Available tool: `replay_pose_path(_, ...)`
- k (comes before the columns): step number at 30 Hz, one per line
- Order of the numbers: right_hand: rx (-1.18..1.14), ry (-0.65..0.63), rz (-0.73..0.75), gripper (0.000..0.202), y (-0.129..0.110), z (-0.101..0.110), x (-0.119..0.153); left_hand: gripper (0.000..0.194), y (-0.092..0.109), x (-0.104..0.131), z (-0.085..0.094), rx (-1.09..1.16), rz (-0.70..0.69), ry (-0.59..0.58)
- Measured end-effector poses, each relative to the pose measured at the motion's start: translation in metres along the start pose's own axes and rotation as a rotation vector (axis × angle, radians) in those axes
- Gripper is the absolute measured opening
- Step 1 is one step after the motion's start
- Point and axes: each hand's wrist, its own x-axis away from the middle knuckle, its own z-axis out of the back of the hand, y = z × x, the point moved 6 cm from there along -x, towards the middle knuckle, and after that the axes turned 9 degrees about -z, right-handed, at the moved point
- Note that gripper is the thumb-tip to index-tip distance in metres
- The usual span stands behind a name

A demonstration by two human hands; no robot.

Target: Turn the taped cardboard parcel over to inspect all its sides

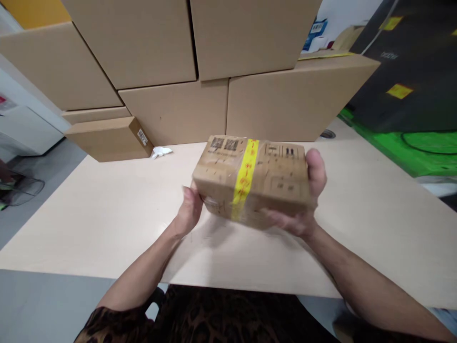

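Note:
A brown cardboard box with a yellow tape strip bearing red marks is held tilted above the pale table. Printed codes show on its upper face at the left. My left hand grips its lower left corner, the thumb at the side and the other fingers mostly hidden behind or under the box. Around the right end is my right hand, with some fingers along the front lower edge and others up the right side. This hand is blurred by motion.
Large cardboard boxes are stacked along the table's back edge. A smaller box stands at the back left, beside a crumpled white scrap. A round metal-rimmed fitting sits at the back right. Beyond the right side is a green surface.

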Motion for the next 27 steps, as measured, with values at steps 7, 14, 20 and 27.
replay_pose_path(7,-0.170,0.064,-0.120,0.096,-0.012,0.008,-0.008,0.097,-0.011,0.008,-0.009,0.035,0.098,-0.169)
replay_pose_path(14,-0.195,-0.082,-0.377,0.099,0.024,-0.013,-0.013,0.082,-0.019,-0.005,0.004,0.154,0.286,0.099)
replay_pose_path(20,-0.304,0.176,-0.416,0.053,0.033,-0.002,-0.018,0.096,-0.027,-0.002,0.016,0.150,0.318,0.220)
replay_pose_path(27,-0.387,0.239,-0.346,0.061,0.047,-0.010,-0.017,0.107,-0.044,0.010,0.000,0.241,0.326,0.226)
